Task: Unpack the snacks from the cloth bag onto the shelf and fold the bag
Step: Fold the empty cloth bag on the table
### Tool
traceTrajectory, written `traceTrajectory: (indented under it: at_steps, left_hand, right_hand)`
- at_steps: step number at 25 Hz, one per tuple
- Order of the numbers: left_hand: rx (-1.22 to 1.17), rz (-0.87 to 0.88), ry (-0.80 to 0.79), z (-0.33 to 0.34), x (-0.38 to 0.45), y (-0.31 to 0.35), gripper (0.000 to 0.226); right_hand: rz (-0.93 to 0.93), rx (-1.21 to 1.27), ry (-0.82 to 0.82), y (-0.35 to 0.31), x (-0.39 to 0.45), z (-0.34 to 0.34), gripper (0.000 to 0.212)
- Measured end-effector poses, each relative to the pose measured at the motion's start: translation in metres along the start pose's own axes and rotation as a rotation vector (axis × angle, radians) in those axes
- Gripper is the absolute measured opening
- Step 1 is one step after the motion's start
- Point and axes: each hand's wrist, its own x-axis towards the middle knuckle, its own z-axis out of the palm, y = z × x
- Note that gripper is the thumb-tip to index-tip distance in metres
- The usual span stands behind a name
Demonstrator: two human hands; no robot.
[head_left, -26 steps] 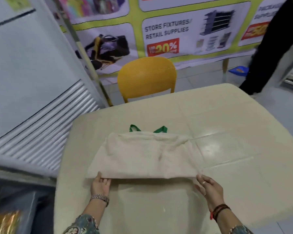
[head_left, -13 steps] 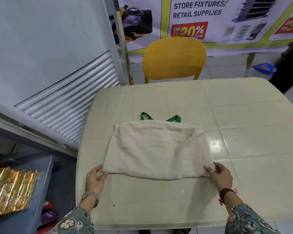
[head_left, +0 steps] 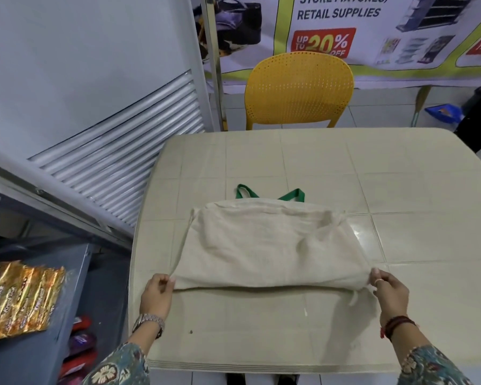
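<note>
Left hand [head_left: 156, 293] and right hand [head_left: 390, 290]: fingers curled, pinching the near corners of the folded beige cloth bag with green handles [head_left: 270, 245]. Bag lies centred on the cream tiled table [head_left: 400, 168]. Since half a second ago, its near edge has lifted slightly.

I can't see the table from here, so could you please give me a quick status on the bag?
Left hand and right hand each pinch a near corner of the cloth bag. Bag flat on table, folded once, green handles showing. Nothing in the way.
</note>
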Motion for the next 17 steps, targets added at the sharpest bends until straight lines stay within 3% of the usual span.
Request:
traceTrajectory:
  at_steps: [3, 6, 9, 12, 17]
  left_hand:
    - [0.15, 0.051, -0.043, 0.002, -0.026, -0.011, 0.009]
    - [0.19, 0.094, -0.012, -0.002, -0.027, -0.003, 0.017]
    - [0.149, 0.194, 0.017, 0.001, 0.0, 0.036, 0.028]
    - [0.181, 0.288, 0.027, 0.015, 0.03, 0.089, 0.03]
    - [0.221, 0.226, -0.026, 0.039, 0.071, 0.124, 0.039]
  right_hand:
    - [0.029, -0.214, -0.009, 0.003, 0.008, 0.0, 0.019]
    - [-0.139, -0.328, -0.032, -0.016, 0.003, 0.007, 0.034]
    - [-0.345, -0.379, -0.107, -0.044, 0.009, 0.03, 0.041]
    - [-0.391, -0.434, -0.173, -0.065, 0.027, 0.059, 0.044]
    - [-0.335, -0.454, -0.242, -0.084, 0.049, 0.093, 0.028]
